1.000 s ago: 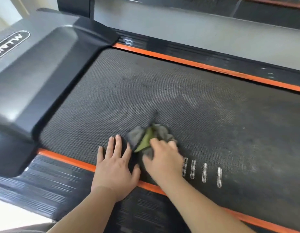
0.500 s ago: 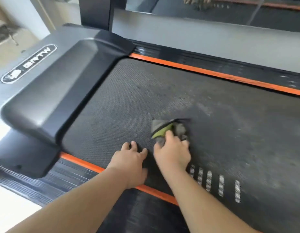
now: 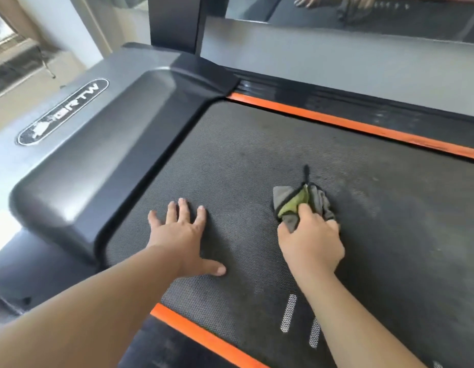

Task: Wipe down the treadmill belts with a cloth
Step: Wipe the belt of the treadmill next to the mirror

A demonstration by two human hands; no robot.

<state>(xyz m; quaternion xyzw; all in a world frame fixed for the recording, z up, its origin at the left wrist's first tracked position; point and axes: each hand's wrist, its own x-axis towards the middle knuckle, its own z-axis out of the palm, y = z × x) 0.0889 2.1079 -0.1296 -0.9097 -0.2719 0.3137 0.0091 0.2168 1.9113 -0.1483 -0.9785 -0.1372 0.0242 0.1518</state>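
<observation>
The dark textured treadmill belt (image 3: 257, 155) fills the middle of the view, dusty toward the right. A crumpled grey and green cloth (image 3: 297, 203) lies on the belt. My right hand (image 3: 310, 237) grips the near part of the cloth and holds it down on the belt. To its left, my left hand (image 3: 182, 235) lies flat on the belt with fingers spread, near the motor cover.
The glossy black motor cover (image 3: 97, 155) with an oval logo stands to the left of the belt. Orange side rails (image 3: 350, 126) (image 3: 204, 338) border the belt far and near. A black upright post (image 3: 174, 22) and a mirror rise behind.
My right hand and the cloth have moved further onto the belt, away from the near rail. My left hand has spread flat on the belt. The view has shifted right and closer.
</observation>
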